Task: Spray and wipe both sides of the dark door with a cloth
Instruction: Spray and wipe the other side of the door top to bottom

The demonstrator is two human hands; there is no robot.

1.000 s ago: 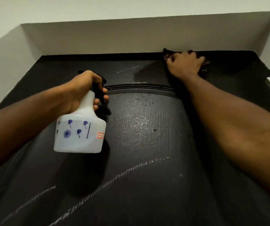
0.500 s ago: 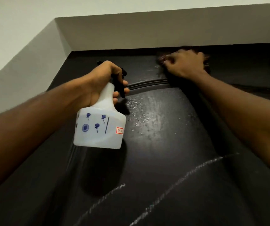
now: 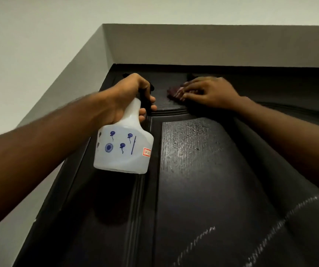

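Flat-fingered, the right hand [image 3: 210,95] presses the soft, limp cloth [image 3: 174,92] near the door [image 3: 203,189] top edge; the left hand [image 3: 129,97] grips the spray bottle [image 3: 124,149] by its neck.

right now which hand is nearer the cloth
Right. The right hand presses on the cloth; the left hand grips the bottle to its left, apart.

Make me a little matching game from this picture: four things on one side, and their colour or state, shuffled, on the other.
1. spray bottle
2. cloth
3. door
4. wall

A. dark red, pressed under the right hand
B. pale and plain
C. white with blue flowers, gripped by the left hand
D. black, speckled with droplets

Pairs: 1-C, 2-A, 3-D, 4-B
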